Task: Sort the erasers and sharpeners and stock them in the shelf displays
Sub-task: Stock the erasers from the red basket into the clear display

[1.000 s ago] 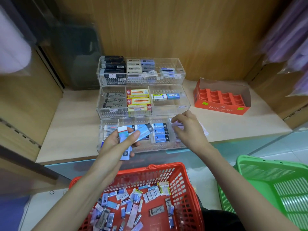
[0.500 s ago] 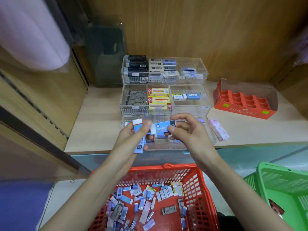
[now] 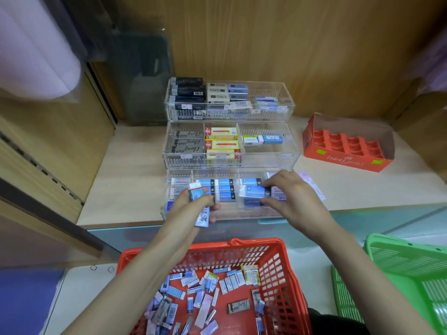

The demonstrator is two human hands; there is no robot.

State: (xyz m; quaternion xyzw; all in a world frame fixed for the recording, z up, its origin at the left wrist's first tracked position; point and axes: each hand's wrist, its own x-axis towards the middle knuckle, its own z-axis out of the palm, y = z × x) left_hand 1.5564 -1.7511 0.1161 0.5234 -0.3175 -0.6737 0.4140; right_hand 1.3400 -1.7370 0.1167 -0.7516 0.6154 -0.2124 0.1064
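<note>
My left hand (image 3: 192,207) is raised over the near left corner of the front tray (image 3: 242,213), its fingers curled round a stack of erasers (image 3: 196,194) with the thumb lying across the top one. My right hand (image 3: 292,201) reaches in from the right, palm down, with the thumb and fingers clamped on a blue eraser (image 3: 252,191) that is tilted just above a compartment right of the front tray's middle. That clear tray holds rows of blue erasers in its divided slots. The middle tray (image 3: 266,158) behind it has grey erasers on the left, yellow-and-red ones in the centre, and one white and one blue eraser side by side on the right. The back tray (image 3: 271,112) holds black boxes on the left, beige and grey-blue ones beside them, and small blue-and-white ones further right. All three stand on a pale wooden shelf (image 3: 130,170), where an orange cardboard box (image 3: 346,162) with moulded slots stands to the right and a pink eraser (image 3: 312,187) lies just beside my right hand. Below the shelf, a red basket (image 3: 242,244) holds loose erasers (image 3: 205,293) scattered over its bottom. A green basket (image 3: 399,264) sits to its right. A wood-panelled wall (image 3: 266,44) backs the shelf.
</note>
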